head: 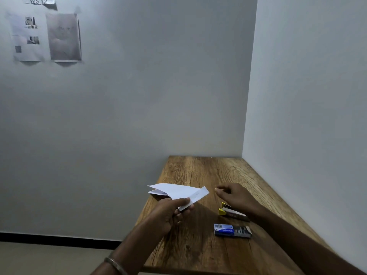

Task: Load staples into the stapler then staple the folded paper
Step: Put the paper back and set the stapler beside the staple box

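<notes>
From the head view, your left hand [170, 213] is closed on the near corner of the folded paper [178, 191], thumb on top and fingers curled underneath, and it holds the sheet up off the wooden table [198, 245] near the table's left edge. The paper is white, folded over itself, with its far flaps splayed slightly apart toward the wall; a small dark mark shows close to the corner you are pinching, too small to identify. Your right hand [234, 196] hangs above the table to the right of the paper, palm down, fingers loosely extended and spread a little, with nothing in it and not touching the sheet. Just below and behind that hand the stapler [230, 212] lies on the table, its yellow end pointing toward the paper, its darker body partly hidden by your wrist; you cannot tell from here whether its top is raised or pressed down. Nearer to you, just beside the stapler, the blue staple box [231, 231] lies flat with its right end open and dark strips of staples showing inside. A metal bangle [116, 264] sits on your left wrist, and printed sheets [45, 36] hang on the grey wall at upper left
</notes>
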Available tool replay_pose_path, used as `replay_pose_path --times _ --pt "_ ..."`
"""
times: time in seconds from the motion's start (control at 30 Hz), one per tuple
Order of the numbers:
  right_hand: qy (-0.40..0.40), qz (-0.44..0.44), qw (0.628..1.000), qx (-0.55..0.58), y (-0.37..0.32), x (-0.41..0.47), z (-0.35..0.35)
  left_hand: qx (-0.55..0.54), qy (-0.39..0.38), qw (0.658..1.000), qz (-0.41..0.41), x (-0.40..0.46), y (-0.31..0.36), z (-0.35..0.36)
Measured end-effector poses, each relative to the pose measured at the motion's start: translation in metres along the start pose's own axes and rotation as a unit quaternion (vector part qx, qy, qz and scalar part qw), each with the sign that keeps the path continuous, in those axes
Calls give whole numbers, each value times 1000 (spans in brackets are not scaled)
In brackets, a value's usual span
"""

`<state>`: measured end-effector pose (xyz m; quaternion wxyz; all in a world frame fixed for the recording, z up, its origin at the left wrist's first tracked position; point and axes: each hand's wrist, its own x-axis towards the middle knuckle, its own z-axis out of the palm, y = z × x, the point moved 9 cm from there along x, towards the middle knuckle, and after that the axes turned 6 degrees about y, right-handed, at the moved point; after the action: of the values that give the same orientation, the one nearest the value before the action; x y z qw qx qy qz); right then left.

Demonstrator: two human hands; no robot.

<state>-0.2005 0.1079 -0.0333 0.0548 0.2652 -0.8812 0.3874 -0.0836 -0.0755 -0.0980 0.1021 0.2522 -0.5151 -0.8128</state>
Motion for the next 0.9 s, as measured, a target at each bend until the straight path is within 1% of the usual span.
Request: replay_pose_path --times 0.03,0.1,0.17,0.2,0.3,0.37,0.43,0.57,0.63,0.67,0.77,0.83,0.9 --pt "-21 11 998 61 -7 1 4 -1 -2 1000 1 -1 1 1" --pt "-75 56 977 191 -18 -1 17 5 -5 1000 8 -2 3 3" --pt "-94 92 949 285 -26 -2 23 12 -5 1000 22 -3 7 5" --pt "-92 96 942 307 -30 -3 24 11 -5 999 29 -4 10 4" --pt "-81 74 945 307 -39 -5 23 14 -9 998 55 -6 22 0" --pt "-79 58 951 292 -42 -8 25 45 -3 996 75 -9 29 -5" --pt "-77 46 959 269 -42 -12 29 83 22 991 104 -12 33 -12" --pt "-56 8 984 172 -42 -18 41 145 86 975 148 -16 35 -29" --pt "-47 -22 992 117 -45 -19 47 216 105 954 182 -16 37 -34" --pt "-43 -34 994 93 -46 -19 51 263 114 937 198 -15 37 -35" --pt "-26 -60 998 13 -48 -19 60 405 133 873 237 -14 38 -39" --pt "-6 -80 996 -48 -50 -20 63 469 148 833 254 -14 38 -43" --pt "6 -95 993 -76 -51 -21 67 525 165 793 262 -14 38 -44"
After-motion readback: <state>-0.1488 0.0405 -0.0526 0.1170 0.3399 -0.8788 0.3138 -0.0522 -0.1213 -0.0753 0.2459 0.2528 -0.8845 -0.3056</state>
